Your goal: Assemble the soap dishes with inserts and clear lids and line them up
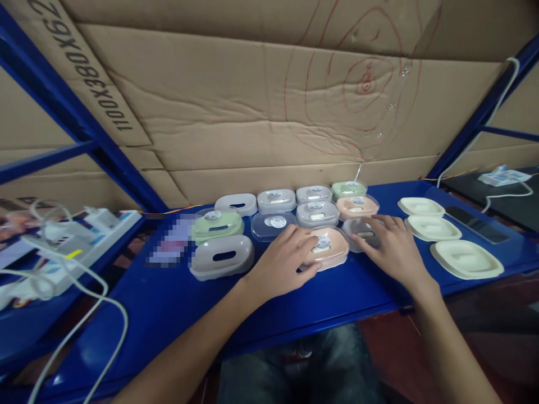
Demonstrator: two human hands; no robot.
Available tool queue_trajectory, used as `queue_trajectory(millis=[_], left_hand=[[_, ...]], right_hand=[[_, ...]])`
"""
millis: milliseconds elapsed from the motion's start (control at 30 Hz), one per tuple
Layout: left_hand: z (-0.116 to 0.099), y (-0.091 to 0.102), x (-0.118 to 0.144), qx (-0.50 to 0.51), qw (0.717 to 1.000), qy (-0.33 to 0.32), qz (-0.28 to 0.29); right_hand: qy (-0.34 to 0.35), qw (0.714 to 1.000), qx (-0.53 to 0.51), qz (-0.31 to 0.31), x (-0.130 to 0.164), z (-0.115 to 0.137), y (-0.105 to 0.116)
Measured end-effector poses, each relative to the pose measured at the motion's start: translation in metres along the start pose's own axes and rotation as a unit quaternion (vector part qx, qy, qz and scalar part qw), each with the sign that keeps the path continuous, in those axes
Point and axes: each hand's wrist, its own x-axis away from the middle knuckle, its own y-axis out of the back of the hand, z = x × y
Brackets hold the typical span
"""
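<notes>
Left hand (288, 261): on the left end of the near peach oval plastic box with a clear cover and round sticker (334, 253), fingers over the top, thumb along the near edge; whether it is clamped on the box cannot be told. Right hand (391, 241): thumb and fingers spread apart over the translucent grey oval box (360, 235), just right of the peach one. Hands well apart from each other.

Both boxes sit on the blue surface (290, 308), toward its near side. Left of them: a grey oval box with a dark slot (242, 252). Beyond it, a green covered box (233, 223) and a dark blue covered box with a round sticker (263, 224). Farther still, grey boxes (275, 203) and a small green box (343, 189) along the far side; a second peach box (357, 209) just before the latter.

Right side: three cream rounded-oval plastic pieces (467, 261) in a line, near to far; dark flat rectangular panel (478, 224) beside them. Far side: brown cardboard wall (219, 84), red rings drawn on it.
</notes>
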Motion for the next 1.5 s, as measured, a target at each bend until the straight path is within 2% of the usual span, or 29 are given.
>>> queue_trajectory(millis=[200,367,567,733,867,1033,1200,1333,1500], left_hand=[[0.000,-0.027,-0.005,-0.043,0.998,-0.022,-0.041],[-0.001,-0.042,-0.011,-0.117,0.993,0.006,-0.031],[-0.010,-0.045,-0.025,-0.145,0.989,0.010,0.003],[-0.019,-0.051,-0.036,-0.132,0.990,0.039,0.007],[-0.019,-0.054,-0.031,-0.102,0.994,0.048,-0.011],[-0.015,-0.059,-0.022,-0.064,0.995,0.065,-0.028],[-0.017,-0.063,-0.022,-0.068,0.991,0.113,-0.019],[-0.017,-0.065,-0.022,-0.063,0.988,0.137,-0.025],[-0.012,-0.067,-0.022,-0.045,0.990,0.130,-0.018]], right_hand=[[-0.013,0.999,0.012,-0.041,0.011,-0.009,-0.012],[-0.017,0.999,0.002,-0.043,0.016,-0.015,-0.023],[-0.019,0.999,0.023,-0.036,0.020,-0.021,-0.033],[-0.034,0.998,0.023,-0.041,0.020,-0.027,-0.036],[-0.040,0.998,-0.011,-0.052,0.020,-0.027,-0.034],[-0.078,0.993,-0.033,-0.077,0.020,-0.027,-0.035],[-0.051,0.995,-0.068,-0.061,0.021,-0.035,-0.042],[-0.072,0.991,-0.089,-0.063,0.021,-0.035,-0.042],[-0.084,0.989,-0.107,-0.065,0.022,-0.032,-0.040]])
